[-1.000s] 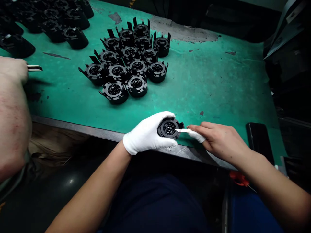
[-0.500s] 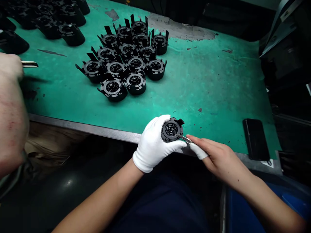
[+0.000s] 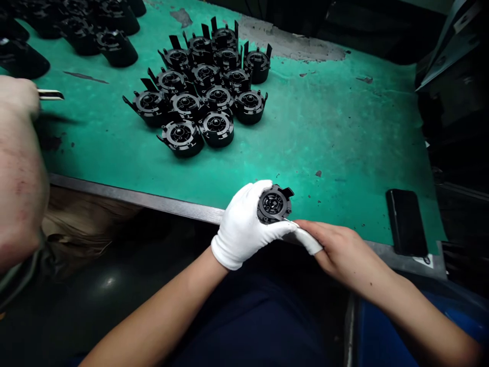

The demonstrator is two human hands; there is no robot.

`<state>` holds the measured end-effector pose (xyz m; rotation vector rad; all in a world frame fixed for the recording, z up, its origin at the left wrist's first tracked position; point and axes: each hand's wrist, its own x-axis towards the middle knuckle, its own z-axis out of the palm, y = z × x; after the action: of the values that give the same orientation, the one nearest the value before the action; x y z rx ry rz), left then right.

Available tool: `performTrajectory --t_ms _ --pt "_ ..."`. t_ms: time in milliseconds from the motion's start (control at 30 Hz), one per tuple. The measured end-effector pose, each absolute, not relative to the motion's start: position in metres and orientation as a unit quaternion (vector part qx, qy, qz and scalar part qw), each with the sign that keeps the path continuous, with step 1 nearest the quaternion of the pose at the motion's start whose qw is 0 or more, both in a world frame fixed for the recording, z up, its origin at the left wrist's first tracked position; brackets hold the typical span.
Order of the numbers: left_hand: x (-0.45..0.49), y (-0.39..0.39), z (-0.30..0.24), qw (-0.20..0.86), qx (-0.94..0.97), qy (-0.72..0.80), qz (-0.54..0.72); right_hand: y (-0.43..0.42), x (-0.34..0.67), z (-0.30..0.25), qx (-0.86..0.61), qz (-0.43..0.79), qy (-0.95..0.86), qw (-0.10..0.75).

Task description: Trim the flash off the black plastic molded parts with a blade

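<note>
My left hand (image 3: 244,224), in a white glove, is closed round a round black plastic part (image 3: 273,205) and holds it tilted up at the table's near edge. My right hand (image 3: 340,250) is bare except for a white cot on the forefinger. It pinches a thin metal tool, tweezers by the look of it (image 3: 293,224), whose tip meets the lower rim of the part. Most of the tool is hidden between thumb and finger.
A cluster of several like black parts (image 3: 206,97) stands on the green mat (image 3: 324,132). More dark parts (image 3: 76,30) lie at the far left. A black phone (image 3: 407,221) rests near the right front edge. Another person's arm (image 3: 19,168) holds tweezers (image 3: 49,94) at the left.
My right hand has drawn back toward me, and the tool tip moved from the part's centre to its lower rim. My left hand tilted the part more upright.
</note>
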<state>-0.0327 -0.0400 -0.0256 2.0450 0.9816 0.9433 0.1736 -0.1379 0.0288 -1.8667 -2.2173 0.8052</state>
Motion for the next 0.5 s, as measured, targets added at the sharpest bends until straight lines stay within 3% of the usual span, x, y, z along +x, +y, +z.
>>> performTrajectory --t_ms 167,333,500 --pt "-0.0325 -0.0406 -0.0223 0.344 0.783 0.375 0.357 -0.1358 0.1702 0.0272 -0.616 0.250 -0.743 0.079" --pt "-0.0318 -0.0415 -0.0202 0.346 0.779 0.382 0.357 -0.1389 0.1693 0.0202 -0.633 0.195 -0.748 0.036" --pt "-0.0330 -0.0399 -0.0226 0.352 0.789 0.374 0.337 -0.1321 0.1718 0.0250 -0.595 0.244 -0.766 0.010"
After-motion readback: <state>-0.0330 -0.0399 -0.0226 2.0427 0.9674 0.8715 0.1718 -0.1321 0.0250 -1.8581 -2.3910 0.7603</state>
